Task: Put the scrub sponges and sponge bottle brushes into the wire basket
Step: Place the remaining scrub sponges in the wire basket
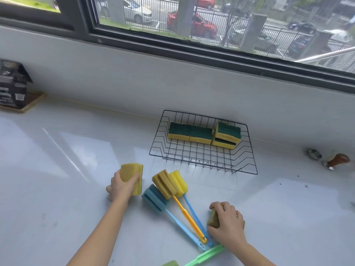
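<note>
Black wire basket [203, 162] on a white countertop [57, 169], set against the wall below a window [192, 20]. It holds four scrub sponges, green side up, along its far side: two side by side [190, 132] at left, touching, and two stacked [227, 135] at right; the near half of the basket floor is bare.

In front of the basket, three sponge bottle brushes lie fanned on the counter, heads toward the basket, handle ends converging: a blue-headed one [154, 200] with a light-blue handle, an ochre-headed one [165, 184] with an orange handle, and a yellow-headed one [179, 183] with a blue handle. A green handle [205, 256] lies at the lower edge, its head barely visible.

The left hand [123, 186] clasps a scrub sponge [132, 177], yellow side showing, just left of the brush heads. The right hand [228, 221] curls its fingers over another sponge [214, 220] beside the handle ends.

Far left: a dark package [11, 83] on a wooden board [32, 102]. Far right: a wooden-handled tamper [337, 161] and a small metal object [314, 153].
</note>
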